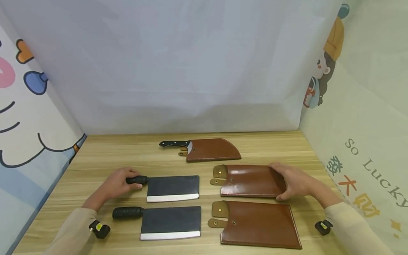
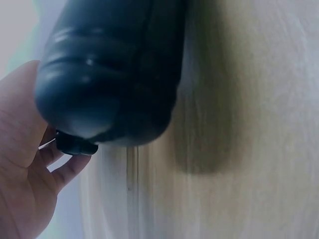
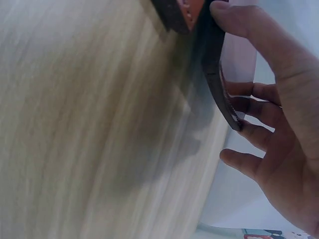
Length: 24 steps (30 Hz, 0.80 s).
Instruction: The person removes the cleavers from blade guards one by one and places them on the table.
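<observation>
Cleaver [image 1: 173,187], broad and rectangular with a bright edge [image 1: 173,198], sits left of the glossy brown leather sheath [image 1: 250,180] on the wood-grained counter [image 1: 111,153]. Left grip [image 1: 122,183] pinches its black handle [image 1: 143,180]; right grip [image 1: 294,181] clasps the sheath's flapless end.

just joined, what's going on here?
A person's left hand grips the handle of the farther cleaver, while their right hand holds the right end of the farther brown sheath. That cleaver is out of the sheath, blade facing its open end. Nearer the person, a second cleaver and sheath lie apart, untouched. Behind, another knife sits in its own sheath.
</observation>
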### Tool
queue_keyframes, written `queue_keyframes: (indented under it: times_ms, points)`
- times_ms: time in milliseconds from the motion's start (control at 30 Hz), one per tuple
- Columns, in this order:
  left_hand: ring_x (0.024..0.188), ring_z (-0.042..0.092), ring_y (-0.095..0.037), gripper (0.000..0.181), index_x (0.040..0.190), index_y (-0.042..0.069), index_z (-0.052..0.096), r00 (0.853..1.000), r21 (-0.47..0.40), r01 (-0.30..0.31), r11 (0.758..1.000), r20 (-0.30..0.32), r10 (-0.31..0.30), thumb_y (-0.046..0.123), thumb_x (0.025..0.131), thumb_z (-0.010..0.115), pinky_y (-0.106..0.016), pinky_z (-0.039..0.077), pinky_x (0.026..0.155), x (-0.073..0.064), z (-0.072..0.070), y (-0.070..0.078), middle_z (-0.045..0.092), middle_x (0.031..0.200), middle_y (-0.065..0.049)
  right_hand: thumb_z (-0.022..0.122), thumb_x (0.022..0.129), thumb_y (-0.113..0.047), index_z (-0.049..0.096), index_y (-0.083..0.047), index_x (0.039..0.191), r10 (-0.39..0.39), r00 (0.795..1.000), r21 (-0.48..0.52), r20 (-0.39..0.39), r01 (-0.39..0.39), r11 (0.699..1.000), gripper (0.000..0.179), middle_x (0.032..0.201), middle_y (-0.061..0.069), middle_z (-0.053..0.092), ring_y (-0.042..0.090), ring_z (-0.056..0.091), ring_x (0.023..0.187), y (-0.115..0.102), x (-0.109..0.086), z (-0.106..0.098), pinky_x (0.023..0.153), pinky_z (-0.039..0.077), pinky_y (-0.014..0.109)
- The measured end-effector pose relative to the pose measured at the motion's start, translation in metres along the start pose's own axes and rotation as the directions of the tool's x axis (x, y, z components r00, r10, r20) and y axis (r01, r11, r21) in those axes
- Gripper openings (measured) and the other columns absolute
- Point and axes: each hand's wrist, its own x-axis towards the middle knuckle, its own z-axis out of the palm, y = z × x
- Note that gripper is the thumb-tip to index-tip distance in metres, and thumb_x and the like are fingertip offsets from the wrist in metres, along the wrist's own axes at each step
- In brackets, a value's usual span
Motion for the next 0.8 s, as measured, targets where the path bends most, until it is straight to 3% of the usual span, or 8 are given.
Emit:
queue_keyframes:
  times_ms: [233,400,533,800]
  points:
    - [0.111,0.064,-0.04,0.043,0.118,0.0,0.075,1.0,0.002,0.008,1.0,0.025,-0.008,0.03,0.088,0.083,-0.059,0.049,0.095,0.003,0.001,-0.002,0.07,0.117,-0.015,0.094,0.067,-0.049,0.039,0.007,0.151,0.01,0.999,0.048,0.035,-0.012,0.999,0.114,0.151,0.03,0.045,0.051,0.044,0.138,0.003,0.001,0.001,0.106,0.04,0.062]
    - [0.109,0.065,-0.035,0.042,0.119,0.004,0.074,0.995,-0.022,0.01,1.0,0.097,-0.008,0.033,0.09,0.08,-0.057,0.049,0.093,0.009,-0.004,-0.004,0.07,0.117,-0.012,0.092,0.069,-0.052,0.035,0.008,0.153,0.022,0.995,0.069,0.093,-0.028,0.997,0.118,0.155,0.032,0.04,0.052,0.04,0.14,0.005,0.003,-0.004,0.108,0.038,0.062]
    - [0.111,0.064,-0.037,0.047,0.124,0.001,0.071,0.99,-0.075,0.023,0.997,0.14,-0.013,0.038,0.095,0.074,-0.058,0.05,0.094,0.015,-0.013,-0.005,0.07,0.12,-0.015,0.088,0.074,-0.054,0.035,0.006,0.154,0.005,0.995,0.09,0.099,-0.014,0.996,0.113,0.156,0.032,0.037,0.052,0.04,0.14,0.003,0.007,-0.015,0.107,0.039,0.064]
    - [0.115,0.062,-0.041,0.045,0.133,-0.002,0.064,0.998,-0.029,-0.008,1.0,0.064,0.01,0.027,0.099,0.07,-0.059,0.049,0.094,0.039,-0.025,-0.001,0.068,0.126,-0.019,0.081,0.083,-0.052,0.046,0.002,0.151,-0.028,0.999,0.008,0.041,0.028,1.0,0.093,0.152,0.029,0.045,0.051,0.046,0.136,-0.009,0.029,-0.047,0.105,0.04,0.064]
